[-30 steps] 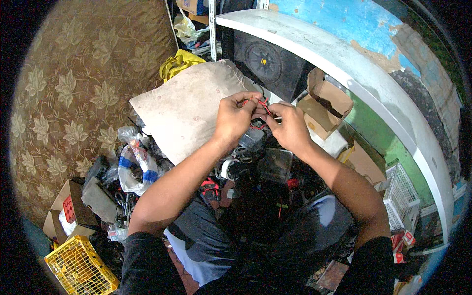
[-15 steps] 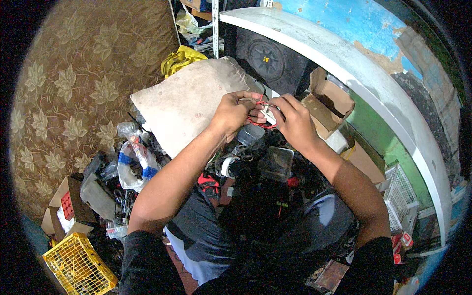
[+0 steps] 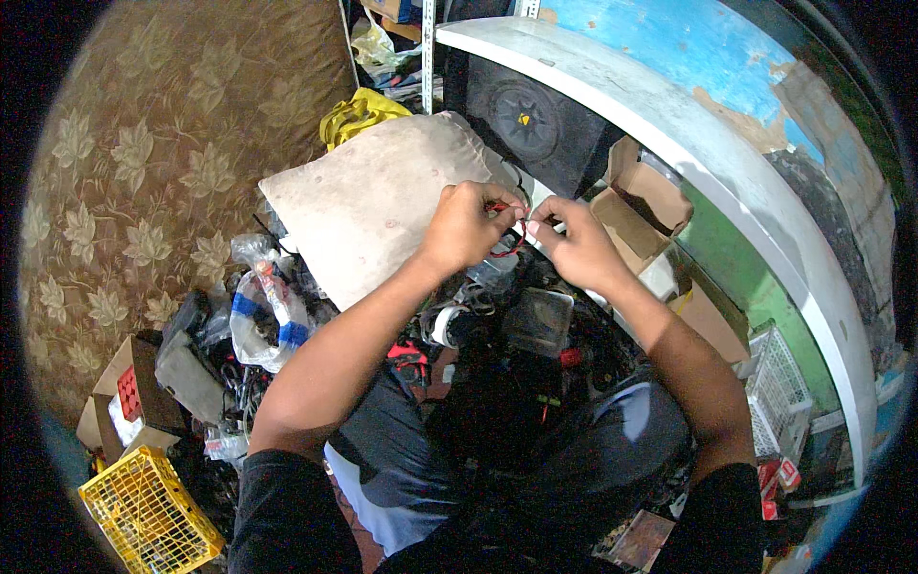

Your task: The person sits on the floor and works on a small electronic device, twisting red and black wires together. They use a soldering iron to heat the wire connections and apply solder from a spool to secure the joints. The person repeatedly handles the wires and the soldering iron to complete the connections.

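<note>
Both hands are raised in front of me, close together, over the edge of a pale, stained cushion (image 3: pixel 382 196). A red and black wire (image 3: pixel 519 245) loops down between them. My left hand (image 3: pixel 464 228) is closed, pinching the wire between thumb and forefinger. My right hand (image 3: pixel 579 253) is closed too, with thumb and forefinger pressed together on the wire at the left fingertips. The exact spot the fingers grip is too small to make out. Just below the hands is a clear plastic container (image 3: pixel 493 272).
Under my forearms lies clutter with a white ring-shaped part (image 3: pixel 443 325) and a clear lidded box (image 3: pixel 538 322). At left are a plastic bag (image 3: pixel 258 316) and a yellow crate (image 3: pixel 151 512). A speaker (image 3: pixel 524 120), open cardboard boxes (image 3: pixel 631 220) and a long white curved panel (image 3: pixel 765 182) stand right.
The white piece seen between my hands earlier no longer shows. My right fingers have shifted and now pinch at the wire, and the red loop hangs smaller. The view has shifted slightly.
</note>
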Demonstrator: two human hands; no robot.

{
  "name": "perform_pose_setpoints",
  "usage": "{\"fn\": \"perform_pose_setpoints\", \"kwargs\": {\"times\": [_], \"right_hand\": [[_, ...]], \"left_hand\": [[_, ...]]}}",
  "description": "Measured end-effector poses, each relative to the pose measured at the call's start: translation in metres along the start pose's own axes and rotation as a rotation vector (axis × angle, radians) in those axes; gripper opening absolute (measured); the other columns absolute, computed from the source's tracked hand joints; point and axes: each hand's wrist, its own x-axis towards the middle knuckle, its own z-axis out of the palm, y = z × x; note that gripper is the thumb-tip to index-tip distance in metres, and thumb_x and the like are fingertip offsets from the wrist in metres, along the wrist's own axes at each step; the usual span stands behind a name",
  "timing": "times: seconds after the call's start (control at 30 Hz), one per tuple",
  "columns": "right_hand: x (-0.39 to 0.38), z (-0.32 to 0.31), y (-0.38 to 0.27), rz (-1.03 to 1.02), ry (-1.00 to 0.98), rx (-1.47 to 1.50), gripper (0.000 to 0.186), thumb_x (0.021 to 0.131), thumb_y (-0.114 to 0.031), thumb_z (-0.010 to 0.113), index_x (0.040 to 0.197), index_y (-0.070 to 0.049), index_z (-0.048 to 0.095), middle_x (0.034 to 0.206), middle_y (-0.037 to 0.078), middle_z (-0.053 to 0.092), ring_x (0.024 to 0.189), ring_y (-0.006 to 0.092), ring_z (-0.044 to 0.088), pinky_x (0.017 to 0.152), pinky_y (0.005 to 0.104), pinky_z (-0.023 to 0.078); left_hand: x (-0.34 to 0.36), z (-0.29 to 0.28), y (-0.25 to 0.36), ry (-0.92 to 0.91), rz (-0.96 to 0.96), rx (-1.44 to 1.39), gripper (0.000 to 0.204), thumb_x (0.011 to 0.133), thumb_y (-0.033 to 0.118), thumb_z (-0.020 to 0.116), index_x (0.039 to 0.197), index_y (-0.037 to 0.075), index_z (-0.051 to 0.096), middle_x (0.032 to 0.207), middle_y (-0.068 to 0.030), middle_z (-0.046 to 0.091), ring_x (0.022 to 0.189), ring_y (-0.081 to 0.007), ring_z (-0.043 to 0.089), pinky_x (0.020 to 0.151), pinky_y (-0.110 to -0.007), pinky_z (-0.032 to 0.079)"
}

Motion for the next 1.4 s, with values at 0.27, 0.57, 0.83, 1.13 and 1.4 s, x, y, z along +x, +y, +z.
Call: {"fn": "perform_pose_setpoints", "kwargs": {"times": [0.27, 0.57, 0.83, 1.13, 1.4], "right_hand": [[0.001, -0.022, -0.008, 0.005, -0.079, -0.107, 0.012, 0.089, -0.015, 0.067, 0.087, -0.003, 0.066, 0.076, 0.012, 0.065, 0.077, 0.0273, 0.064, 0.070, 0.0402, 0.049], [0.002, -0.035, -0.016, -0.215, 0.147, -0.319, 0.015, 0.080, -0.012, 0.076, 0.084, 0.000, 0.067, 0.072, 0.008, 0.055, 0.064, 0.0206, 0.053, 0.059, 0.0343, 0.040], [0.008, -0.026, 0.013, -0.124, 0.121, -0.086, 0.015, 0.084, -0.015, 0.072, 0.089, -0.001, 0.070, 0.082, 0.013, 0.067, 0.075, 0.0217, 0.063, 0.068, 0.0332, 0.046], [0.003, 0.003, 0.036, 0.002, -0.065, 0.244, 0.021, 0.092, -0.019, 0.067, 0.095, 0.002, 0.073, 0.075, 0.007, 0.069, 0.073, 0.0111, 0.059, 0.069, 0.0303, 0.048], [0.003, -0.001, 0.026, 0.195, -0.115, 0.149, 0.018, 0.091, -0.015, 0.066, 0.095, 0.000, 0.073, 0.079, 0.009, 0.070, 0.072, 0.0144, 0.063, 0.070, 0.0308, 0.049]], "left_hand": [[0.001, -0.006, -0.003, -0.187, 0.035, 0.048, 0.012, 0.085, 0.009, 0.069, 0.094, 0.004, 0.076, 0.089, -0.0139, 0.074, 0.080, -0.0239, 0.071, 0.078, -0.035, 0.055], [0.001, -0.014, -0.002, -0.390, 0.103, -0.193, 0.013, 0.090, -0.001, 0.062, 0.099, -0.002, 0.071, 0.094, -0.0126, 0.073, 0.089, -0.0189, 0.068, 0.085, -0.033, 0.053], [0.000, -0.020, 0.006, -0.336, -0.047, -0.645, 0.010, 0.095, 0.002, 0.059, 0.105, -0.002, 0.060, 0.093, -0.0093, 0.068, 0.090, -0.0146, 0.065, 0.084, -0.029, 0.052], [0.000, -0.005, 0.003, -0.203, -0.007, -0.627, 0.013, 0.099, 0.008, 0.058, 0.107, -0.001, 0.059, 0.091, -0.0079, 0.068, 0.088, -0.0131, 0.065, 0.080, -0.028, 0.052], [-0.001, 0.004, 0.007, -0.065, -0.049, -0.657, 0.010, 0.096, 0.008, 0.061, 0.101, 0.000, 0.063, 0.089, -0.0063, 0.068, 0.086, -0.0109, 0.064, 0.077, -0.027, 0.052]]}}
